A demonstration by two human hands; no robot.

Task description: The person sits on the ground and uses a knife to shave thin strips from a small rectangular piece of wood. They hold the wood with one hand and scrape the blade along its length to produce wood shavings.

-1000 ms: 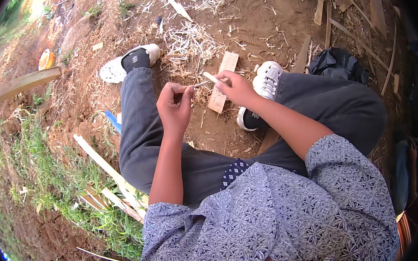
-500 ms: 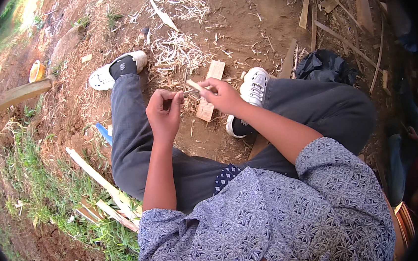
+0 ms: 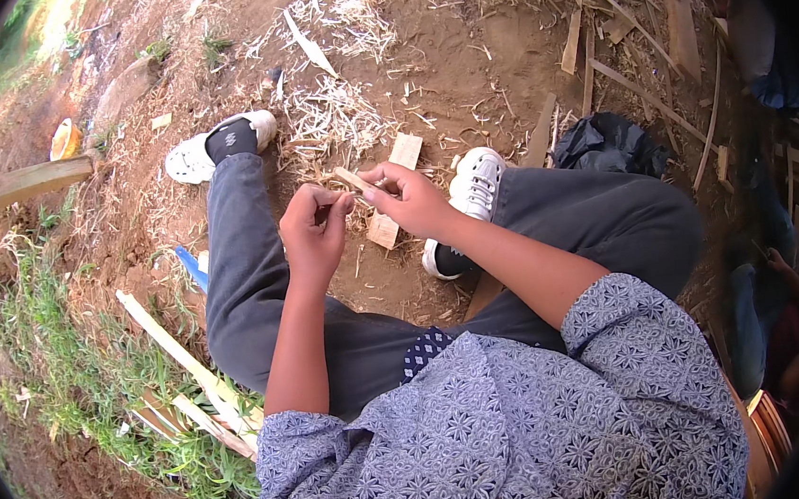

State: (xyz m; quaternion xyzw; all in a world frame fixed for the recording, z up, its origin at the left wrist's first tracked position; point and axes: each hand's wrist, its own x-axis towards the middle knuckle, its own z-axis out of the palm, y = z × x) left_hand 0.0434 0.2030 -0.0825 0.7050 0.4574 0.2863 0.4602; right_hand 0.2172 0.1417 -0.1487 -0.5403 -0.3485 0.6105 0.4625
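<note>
Between the thumb and fingers of my right hand is a short, pale stick of wood, pointing up and to the left. Close beside it, my left hand is closed in a pinch, its fingertips almost at the stick. Whatever is in that pinch is too small to make out. Under and beyond my hands a flat wooden block lies on the soil, partly covered by my right hand. Both hands are held above the ground between my legs.
Wood shavings are scattered past my feet in white shoes. A black plastic bag sits by my right leg. Long wood strips lie far right; split pieces rest on grass at left. Another person's arm shows at right.
My hands have come closer together. The stick in my right hand has moved left, toward my left fingertips. The whole view has shifted slightly.
</note>
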